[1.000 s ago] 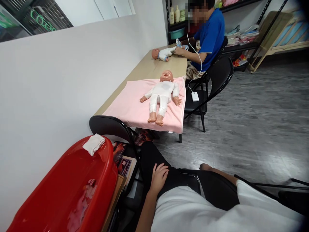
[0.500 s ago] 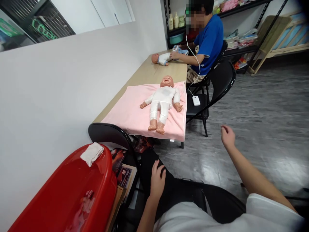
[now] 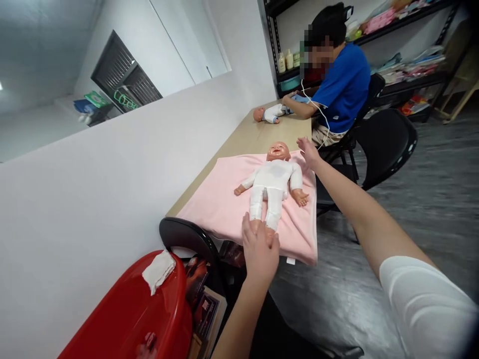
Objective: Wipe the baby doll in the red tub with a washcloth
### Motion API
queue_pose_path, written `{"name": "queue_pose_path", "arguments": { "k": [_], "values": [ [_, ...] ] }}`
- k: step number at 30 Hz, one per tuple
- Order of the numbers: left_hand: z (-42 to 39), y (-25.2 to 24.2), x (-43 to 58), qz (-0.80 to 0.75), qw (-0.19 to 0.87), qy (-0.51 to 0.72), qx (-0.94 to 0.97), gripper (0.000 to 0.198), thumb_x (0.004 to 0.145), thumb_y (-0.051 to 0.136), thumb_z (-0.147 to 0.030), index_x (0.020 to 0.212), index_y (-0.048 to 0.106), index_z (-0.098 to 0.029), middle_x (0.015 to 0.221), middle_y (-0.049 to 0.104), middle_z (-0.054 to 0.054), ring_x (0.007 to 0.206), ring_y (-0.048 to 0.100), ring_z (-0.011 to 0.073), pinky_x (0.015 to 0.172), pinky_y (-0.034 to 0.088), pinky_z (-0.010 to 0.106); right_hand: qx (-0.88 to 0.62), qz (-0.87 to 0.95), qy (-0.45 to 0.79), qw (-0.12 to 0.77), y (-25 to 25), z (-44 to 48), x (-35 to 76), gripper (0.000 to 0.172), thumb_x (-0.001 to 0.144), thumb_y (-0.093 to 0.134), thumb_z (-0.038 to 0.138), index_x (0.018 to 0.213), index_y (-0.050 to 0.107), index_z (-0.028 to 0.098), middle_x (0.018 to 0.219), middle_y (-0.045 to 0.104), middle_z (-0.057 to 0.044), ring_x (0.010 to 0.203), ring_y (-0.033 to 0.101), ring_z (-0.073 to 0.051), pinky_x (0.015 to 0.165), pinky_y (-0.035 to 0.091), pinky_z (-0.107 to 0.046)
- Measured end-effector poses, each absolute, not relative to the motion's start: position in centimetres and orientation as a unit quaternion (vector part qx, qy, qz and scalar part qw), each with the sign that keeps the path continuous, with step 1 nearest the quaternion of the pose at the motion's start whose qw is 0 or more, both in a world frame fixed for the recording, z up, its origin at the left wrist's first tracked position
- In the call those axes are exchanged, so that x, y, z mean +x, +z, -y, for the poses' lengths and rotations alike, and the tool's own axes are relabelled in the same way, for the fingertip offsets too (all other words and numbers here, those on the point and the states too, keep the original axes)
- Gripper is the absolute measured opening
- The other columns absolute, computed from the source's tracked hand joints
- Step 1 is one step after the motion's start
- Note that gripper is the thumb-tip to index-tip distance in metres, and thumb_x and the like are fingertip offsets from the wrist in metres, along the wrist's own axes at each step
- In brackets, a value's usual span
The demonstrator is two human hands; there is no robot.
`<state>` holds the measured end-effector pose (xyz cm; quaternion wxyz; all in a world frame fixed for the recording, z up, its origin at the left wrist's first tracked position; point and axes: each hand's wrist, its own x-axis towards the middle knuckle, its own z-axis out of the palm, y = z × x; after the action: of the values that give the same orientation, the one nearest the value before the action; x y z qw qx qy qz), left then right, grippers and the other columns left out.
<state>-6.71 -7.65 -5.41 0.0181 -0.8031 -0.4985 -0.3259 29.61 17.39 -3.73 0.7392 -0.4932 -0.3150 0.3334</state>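
Observation:
A baby doll (image 3: 275,174) with a white cloth body lies face up on a pink towel (image 3: 220,194), its head toward the far side. My left hand (image 3: 261,249) is over the doll's feet at the towel's near edge, fingers spread and partly hiding the feet; whether it presses on them I cannot tell. My right hand (image 3: 308,152) reaches to the right of the doll's head, above the towel's far right corner. Its fingers are apart and nothing is in them.
A red tub (image 3: 123,309) with a white cloth (image 3: 159,270) on its rim stands at lower left. Black folding chairs (image 3: 385,144) flank the table (image 3: 239,137). A person in a blue shirt (image 3: 346,85) sits beyond, handling another doll (image 3: 270,113). Shelves (image 3: 404,82) stand behind.
My left hand has moved forward from my thigh to the doll's feet. My right hand has swung from the right side to near the doll's head. The view has shifted closer to the table.

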Motion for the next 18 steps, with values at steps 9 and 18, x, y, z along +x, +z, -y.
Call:
{"name": "queue_pose_path", "arguments": {
  "k": [9, 18],
  "values": [
    [2.9, -4.4, -5.5, 0.541, -0.07, -0.152, -0.824, 0.054, 0.091, 0.083, -0.042, 0.137, 0.068, -0.02, 0.176, 0.035, 0.024, 0.153, 0.049, 0.0511, 0.119, 0.051, 0.067, -0.52, 0.329, 0.514, 0.598, -1.3, -25.5, 27.2, 0.06, 0.117, 0.039, 0.06, 0.108, 0.07, 0.01, 0.101, 0.079, -0.016, 0.077, 0.073, -0.017, 0.089, 0.062, -0.036],
    [1.7, -1.3, -3.5, 0.631, -0.1, 0.007, -0.77, 0.073, 0.097, 0.06, -0.072, 0.151, 0.065, -0.024, 0.153, 0.056, 0.019, 0.138, 0.058, 0.0413, 0.116, 0.051, 0.059, -0.358, 0.221, 0.717, 0.555, -4.6, -25.4, 28.2, 0.095, 0.115, 0.019, 0.07, 0.11, 0.074, -0.007, 0.106, 0.078, -0.032, 0.093, 0.081, -0.022, 0.084, 0.062, -0.04]
  ]
}}
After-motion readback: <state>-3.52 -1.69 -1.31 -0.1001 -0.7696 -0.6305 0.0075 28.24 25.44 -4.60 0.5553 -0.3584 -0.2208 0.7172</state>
